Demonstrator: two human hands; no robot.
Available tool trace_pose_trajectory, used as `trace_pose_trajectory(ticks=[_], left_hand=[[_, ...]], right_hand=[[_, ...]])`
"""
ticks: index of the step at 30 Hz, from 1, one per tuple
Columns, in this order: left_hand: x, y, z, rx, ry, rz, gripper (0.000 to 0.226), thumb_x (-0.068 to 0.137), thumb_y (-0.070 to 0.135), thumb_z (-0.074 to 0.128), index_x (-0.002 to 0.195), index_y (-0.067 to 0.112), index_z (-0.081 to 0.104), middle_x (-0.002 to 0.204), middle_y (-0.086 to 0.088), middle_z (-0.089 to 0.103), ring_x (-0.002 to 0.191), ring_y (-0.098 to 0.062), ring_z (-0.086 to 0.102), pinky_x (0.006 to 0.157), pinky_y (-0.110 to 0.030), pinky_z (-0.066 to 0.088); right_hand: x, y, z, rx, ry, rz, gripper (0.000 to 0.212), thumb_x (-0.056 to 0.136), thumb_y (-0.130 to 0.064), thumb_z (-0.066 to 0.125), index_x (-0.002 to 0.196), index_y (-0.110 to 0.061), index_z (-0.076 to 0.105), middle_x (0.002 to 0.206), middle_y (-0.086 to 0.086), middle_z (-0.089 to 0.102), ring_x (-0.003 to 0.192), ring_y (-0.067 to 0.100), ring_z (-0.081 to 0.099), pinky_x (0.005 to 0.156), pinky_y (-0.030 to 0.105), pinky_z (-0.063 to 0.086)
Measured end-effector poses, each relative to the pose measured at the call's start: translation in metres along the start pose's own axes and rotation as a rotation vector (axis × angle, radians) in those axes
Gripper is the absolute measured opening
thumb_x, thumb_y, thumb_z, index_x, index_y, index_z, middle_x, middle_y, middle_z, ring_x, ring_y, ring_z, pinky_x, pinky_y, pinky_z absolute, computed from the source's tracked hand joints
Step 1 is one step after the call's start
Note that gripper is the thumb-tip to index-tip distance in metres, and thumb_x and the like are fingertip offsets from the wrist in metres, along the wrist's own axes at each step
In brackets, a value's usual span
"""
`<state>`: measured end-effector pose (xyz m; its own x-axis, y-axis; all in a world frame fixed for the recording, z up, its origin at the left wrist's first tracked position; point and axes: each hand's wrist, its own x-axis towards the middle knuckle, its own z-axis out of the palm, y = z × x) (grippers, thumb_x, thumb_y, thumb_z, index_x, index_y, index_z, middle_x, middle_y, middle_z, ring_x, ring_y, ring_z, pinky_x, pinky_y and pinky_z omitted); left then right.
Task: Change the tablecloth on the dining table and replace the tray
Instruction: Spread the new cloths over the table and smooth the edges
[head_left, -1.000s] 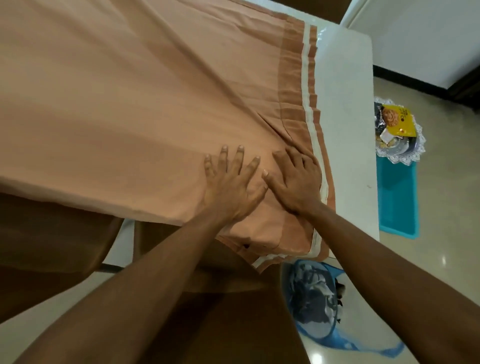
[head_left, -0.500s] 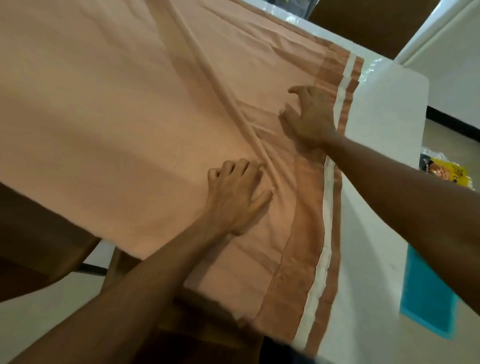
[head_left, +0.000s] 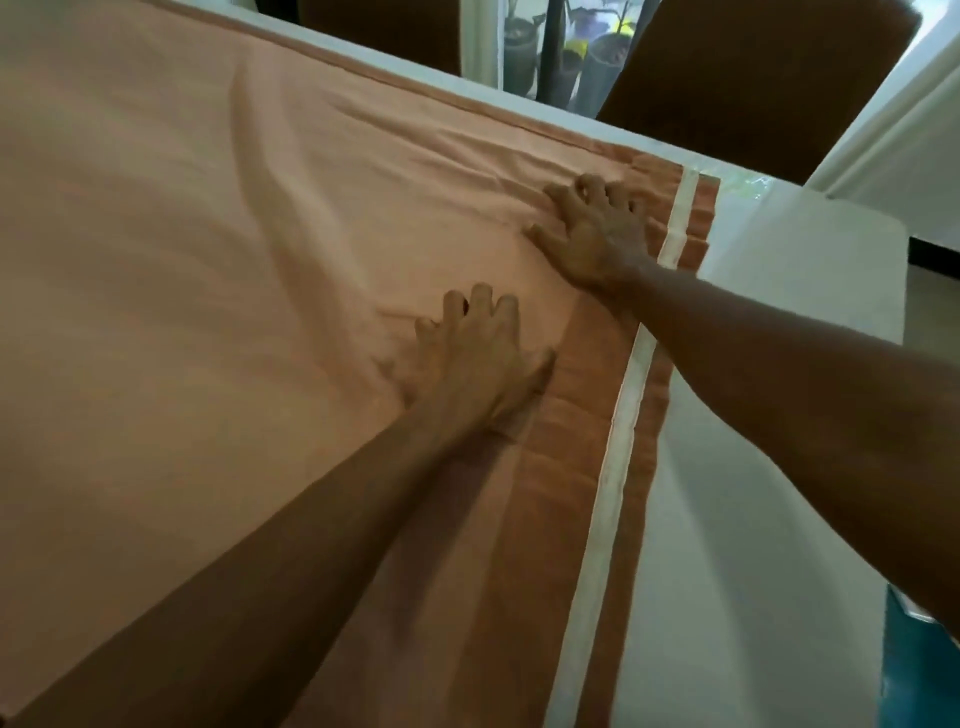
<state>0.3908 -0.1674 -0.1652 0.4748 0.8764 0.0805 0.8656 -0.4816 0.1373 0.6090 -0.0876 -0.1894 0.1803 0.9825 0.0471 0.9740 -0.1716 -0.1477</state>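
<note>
A peach tablecloth (head_left: 208, 312) with a darker brown border and a cream stripe (head_left: 618, 452) covers most of the white dining table (head_left: 753, 493). My left hand (head_left: 483, 364) presses palm down on the cloth near the border, fingers spread and slightly curled. My right hand (head_left: 597, 234) lies flat farther away, by the cloth's far right corner, fingers bent into small folds. Wrinkles run between and beyond the two hands. The table's right part is bare. No tray is visible.
Two dark brown chairs (head_left: 753, 83) stand behind the table's far edge, with potted plants (head_left: 561, 57) seen through a window between them. A teal object (head_left: 914, 670) shows at the lower right below the table edge. A white wall (head_left: 924, 145) stands at right.
Both hands have slid away from me across the cloth, the right one reaching the far corner. The large diagonal fold has flattened. My view has lifted toward the far edge.
</note>
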Motion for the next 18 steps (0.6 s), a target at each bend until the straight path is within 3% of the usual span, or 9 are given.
trace_pose_trajectory(ticks=[4, 7, 12, 18], left_hand=[[0.026, 0.019, 0.026, -0.050, 0.074, 0.057, 0.046, 0.093, 0.061, 0.038, 0.126, 0.031, 0.049, 0.132, 0.001, 0.046, 0.115, -0.027, 0.043, 0.087, -0.045, 0.034], [0.043, 0.047, 0.037, -0.063, 0.086, 0.064, 0.043, 0.094, 0.058, 0.038, 0.129, 0.035, 0.048, 0.140, 0.002, 0.044, 0.121, -0.027, 0.041, 0.090, -0.045, 0.029], [0.064, 0.106, 0.048, -0.151, -0.024, 0.144, 0.050, 0.098, 0.057, 0.029, 0.145, 0.044, 0.035, 0.162, 0.003, 0.022, 0.148, -0.026, 0.016, 0.116, -0.058, 0.008], [0.063, 0.200, 0.066, -0.170, -0.075, 0.223, 0.054, 0.099, 0.055, 0.026, 0.152, 0.044, 0.027, 0.166, 0.001, 0.015, 0.152, -0.026, 0.006, 0.116, -0.060, -0.004]], right_hand=[[0.014, 0.027, -0.004, 0.047, 0.105, 0.005, 0.050, 0.098, -0.064, 0.031, 0.136, -0.033, 0.042, 0.131, 0.012, 0.045, 0.120, 0.033, 0.044, 0.103, 0.051, 0.034], [0.020, 0.063, -0.005, 0.070, 0.141, 0.053, 0.042, 0.099, -0.058, 0.033, 0.130, -0.031, 0.047, 0.122, 0.012, 0.050, 0.112, 0.031, 0.048, 0.094, 0.047, 0.037], [0.008, 0.140, -0.017, 0.051, 0.142, 0.155, 0.044, 0.099, -0.060, 0.036, 0.133, -0.034, 0.047, 0.126, 0.013, 0.049, 0.116, 0.035, 0.047, 0.097, 0.047, 0.037], [-0.034, 0.227, -0.035, 0.026, 0.161, 0.263, 0.051, 0.097, -0.059, 0.041, 0.143, -0.037, 0.045, 0.136, 0.018, 0.048, 0.128, 0.038, 0.044, 0.108, 0.050, 0.032]])
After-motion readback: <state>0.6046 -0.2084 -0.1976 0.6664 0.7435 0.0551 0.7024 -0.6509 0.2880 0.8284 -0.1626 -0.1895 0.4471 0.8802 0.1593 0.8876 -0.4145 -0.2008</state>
